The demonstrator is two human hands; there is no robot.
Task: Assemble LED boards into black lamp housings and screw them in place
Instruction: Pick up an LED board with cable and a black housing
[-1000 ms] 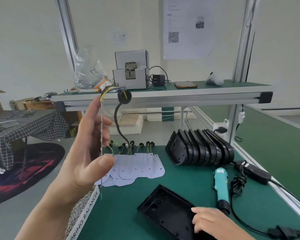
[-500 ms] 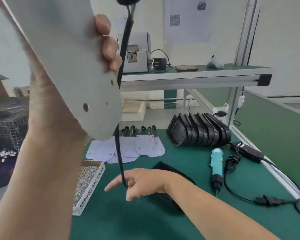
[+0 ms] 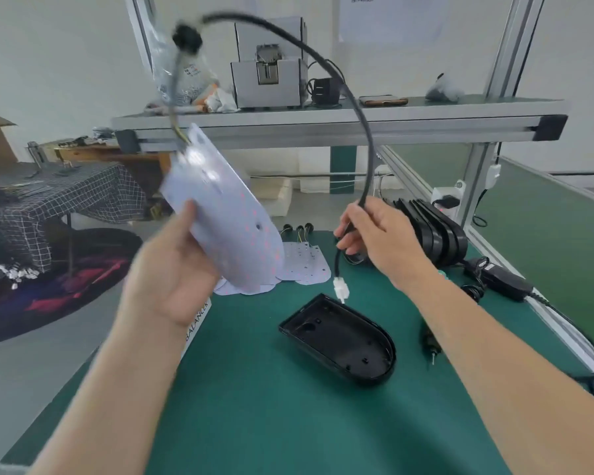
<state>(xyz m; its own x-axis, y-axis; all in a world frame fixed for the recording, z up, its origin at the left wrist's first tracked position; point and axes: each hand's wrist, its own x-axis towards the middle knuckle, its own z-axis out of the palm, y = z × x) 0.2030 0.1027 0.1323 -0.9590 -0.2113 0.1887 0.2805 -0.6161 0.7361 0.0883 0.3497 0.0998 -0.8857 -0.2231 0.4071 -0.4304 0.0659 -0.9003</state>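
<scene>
Our left hand (image 3: 172, 269) grips the LED board (image 3: 227, 217) at its lower end, thumb on the near face. It holds the board tilted in the air over the tabletop's (image 3: 254, 406) left side; the board is motion-blurred. The black cable (image 3: 357, 108) leaves the board's top end, passes a round black grommet (image 3: 187, 38), arcs over toward 2 o'clock & drops into our right hand (image 3: 374, 234). Right grip: fingers curled, pinching the cable near its free end. Below that hand the white connector (image 3: 341, 289) hangs at the far rim of the black lamp housing (image 3: 340, 341); touching or not, we can't tell. The housing lies open side up on the tabletop, approx. centre. At 11 o'clock from it, spare LED boards (image 3: 306, 265) lie flat w/ their leads. At 1 o'clock, more black housings (image 3: 432, 231) stand on edge in a row. At 3 o'clock, a screwdriver tip (image 3: 431, 347) shows beside our right forearm. The shelf (image 3: 323, 121) at 12 o'clock carries a grey box-shaped machine (image 3: 268, 84) & a phone (image 3: 384, 101).
</scene>
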